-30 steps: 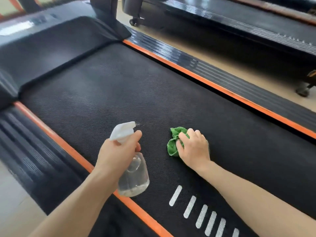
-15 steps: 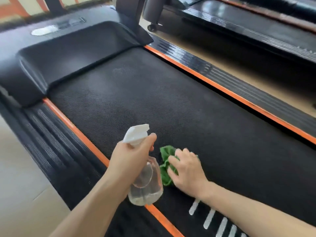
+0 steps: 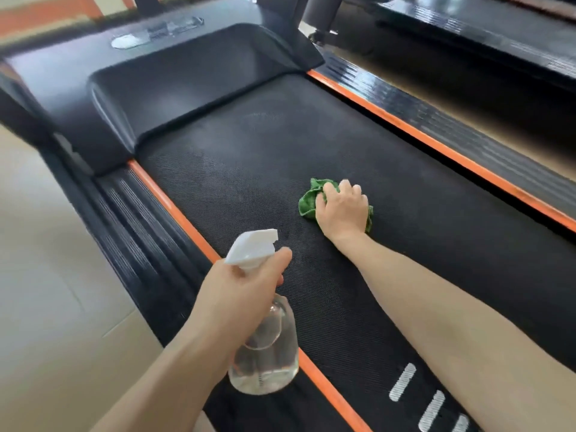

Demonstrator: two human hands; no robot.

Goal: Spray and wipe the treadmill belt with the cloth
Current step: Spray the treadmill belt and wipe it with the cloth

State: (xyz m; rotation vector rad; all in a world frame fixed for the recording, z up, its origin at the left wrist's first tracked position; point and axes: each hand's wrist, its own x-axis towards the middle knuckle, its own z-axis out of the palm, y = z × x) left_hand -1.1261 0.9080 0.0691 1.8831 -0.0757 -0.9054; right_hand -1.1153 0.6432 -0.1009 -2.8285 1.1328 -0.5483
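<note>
The black textured treadmill belt [image 3: 389, 188] runs diagonally between two orange strips. A crumpled green cloth [image 3: 308, 199] lies on the belt's middle, and my right hand [image 3: 343, 210] presses down on it with fingers curled over its top. My left hand [image 3: 240, 291] grips the neck of a clear spray bottle [image 3: 265, 353] with a white trigger head, held above the belt's left orange strip, nozzle pointing toward the belt. The bottle holds a little clear liquid at its bottom.
Black ribbed side rails [image 3: 140, 232] flank the belt, with the black motor cover [image 3: 187, 79] at its far end. White dashes [image 3: 402, 381] mark the belt near me. Beige floor [image 3: 46, 275] lies to the left, and a second treadmill [image 3: 498, 35] stands at the right.
My right hand has slid the green cloth forward along the belt, away from the bottle. The view has shifted, showing more of the motor cover. My left hand keeps holding the bottle.
</note>
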